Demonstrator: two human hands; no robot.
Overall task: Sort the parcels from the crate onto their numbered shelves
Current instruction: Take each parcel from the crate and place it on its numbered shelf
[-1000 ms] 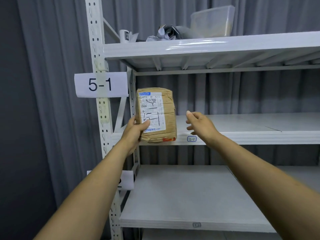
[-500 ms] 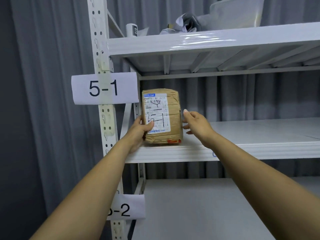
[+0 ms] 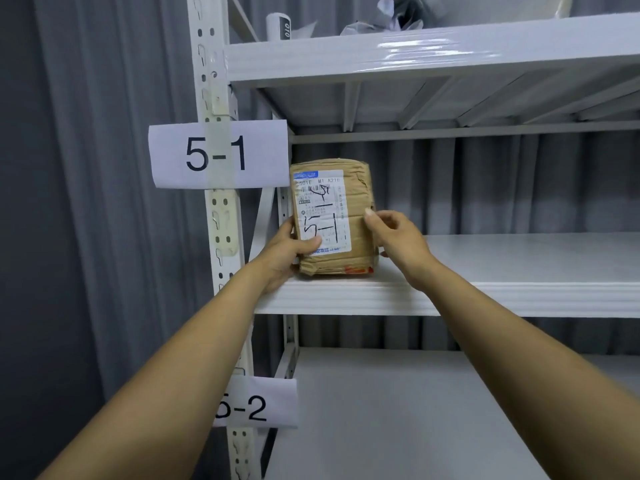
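A brown paper parcel [image 3: 332, 216] with a white shipping label marked 5-1 by hand stands upright at the left end of the middle white shelf [image 3: 485, 296]. My left hand [image 3: 289, 252] grips its lower left edge, thumb across the label. My right hand [image 3: 394, 237] holds its right side, thumb on the front face. A paper sign reading 5-1 [image 3: 218, 154] is taped to the rack's left upright beside this shelf. The crate is out of view.
A sign reading 5-2 [image 3: 256, 403] marks the lower shelf [image 3: 398, 410]. The top shelf [image 3: 415, 53] carries crumpled wrapping and a small white roll. Grey curtains hang behind and to the left of the rack.
The parcel has gone from held in front of the shelf edge to standing on the 5-1 shelf. My right hand has come in from the side and now holds the parcel.
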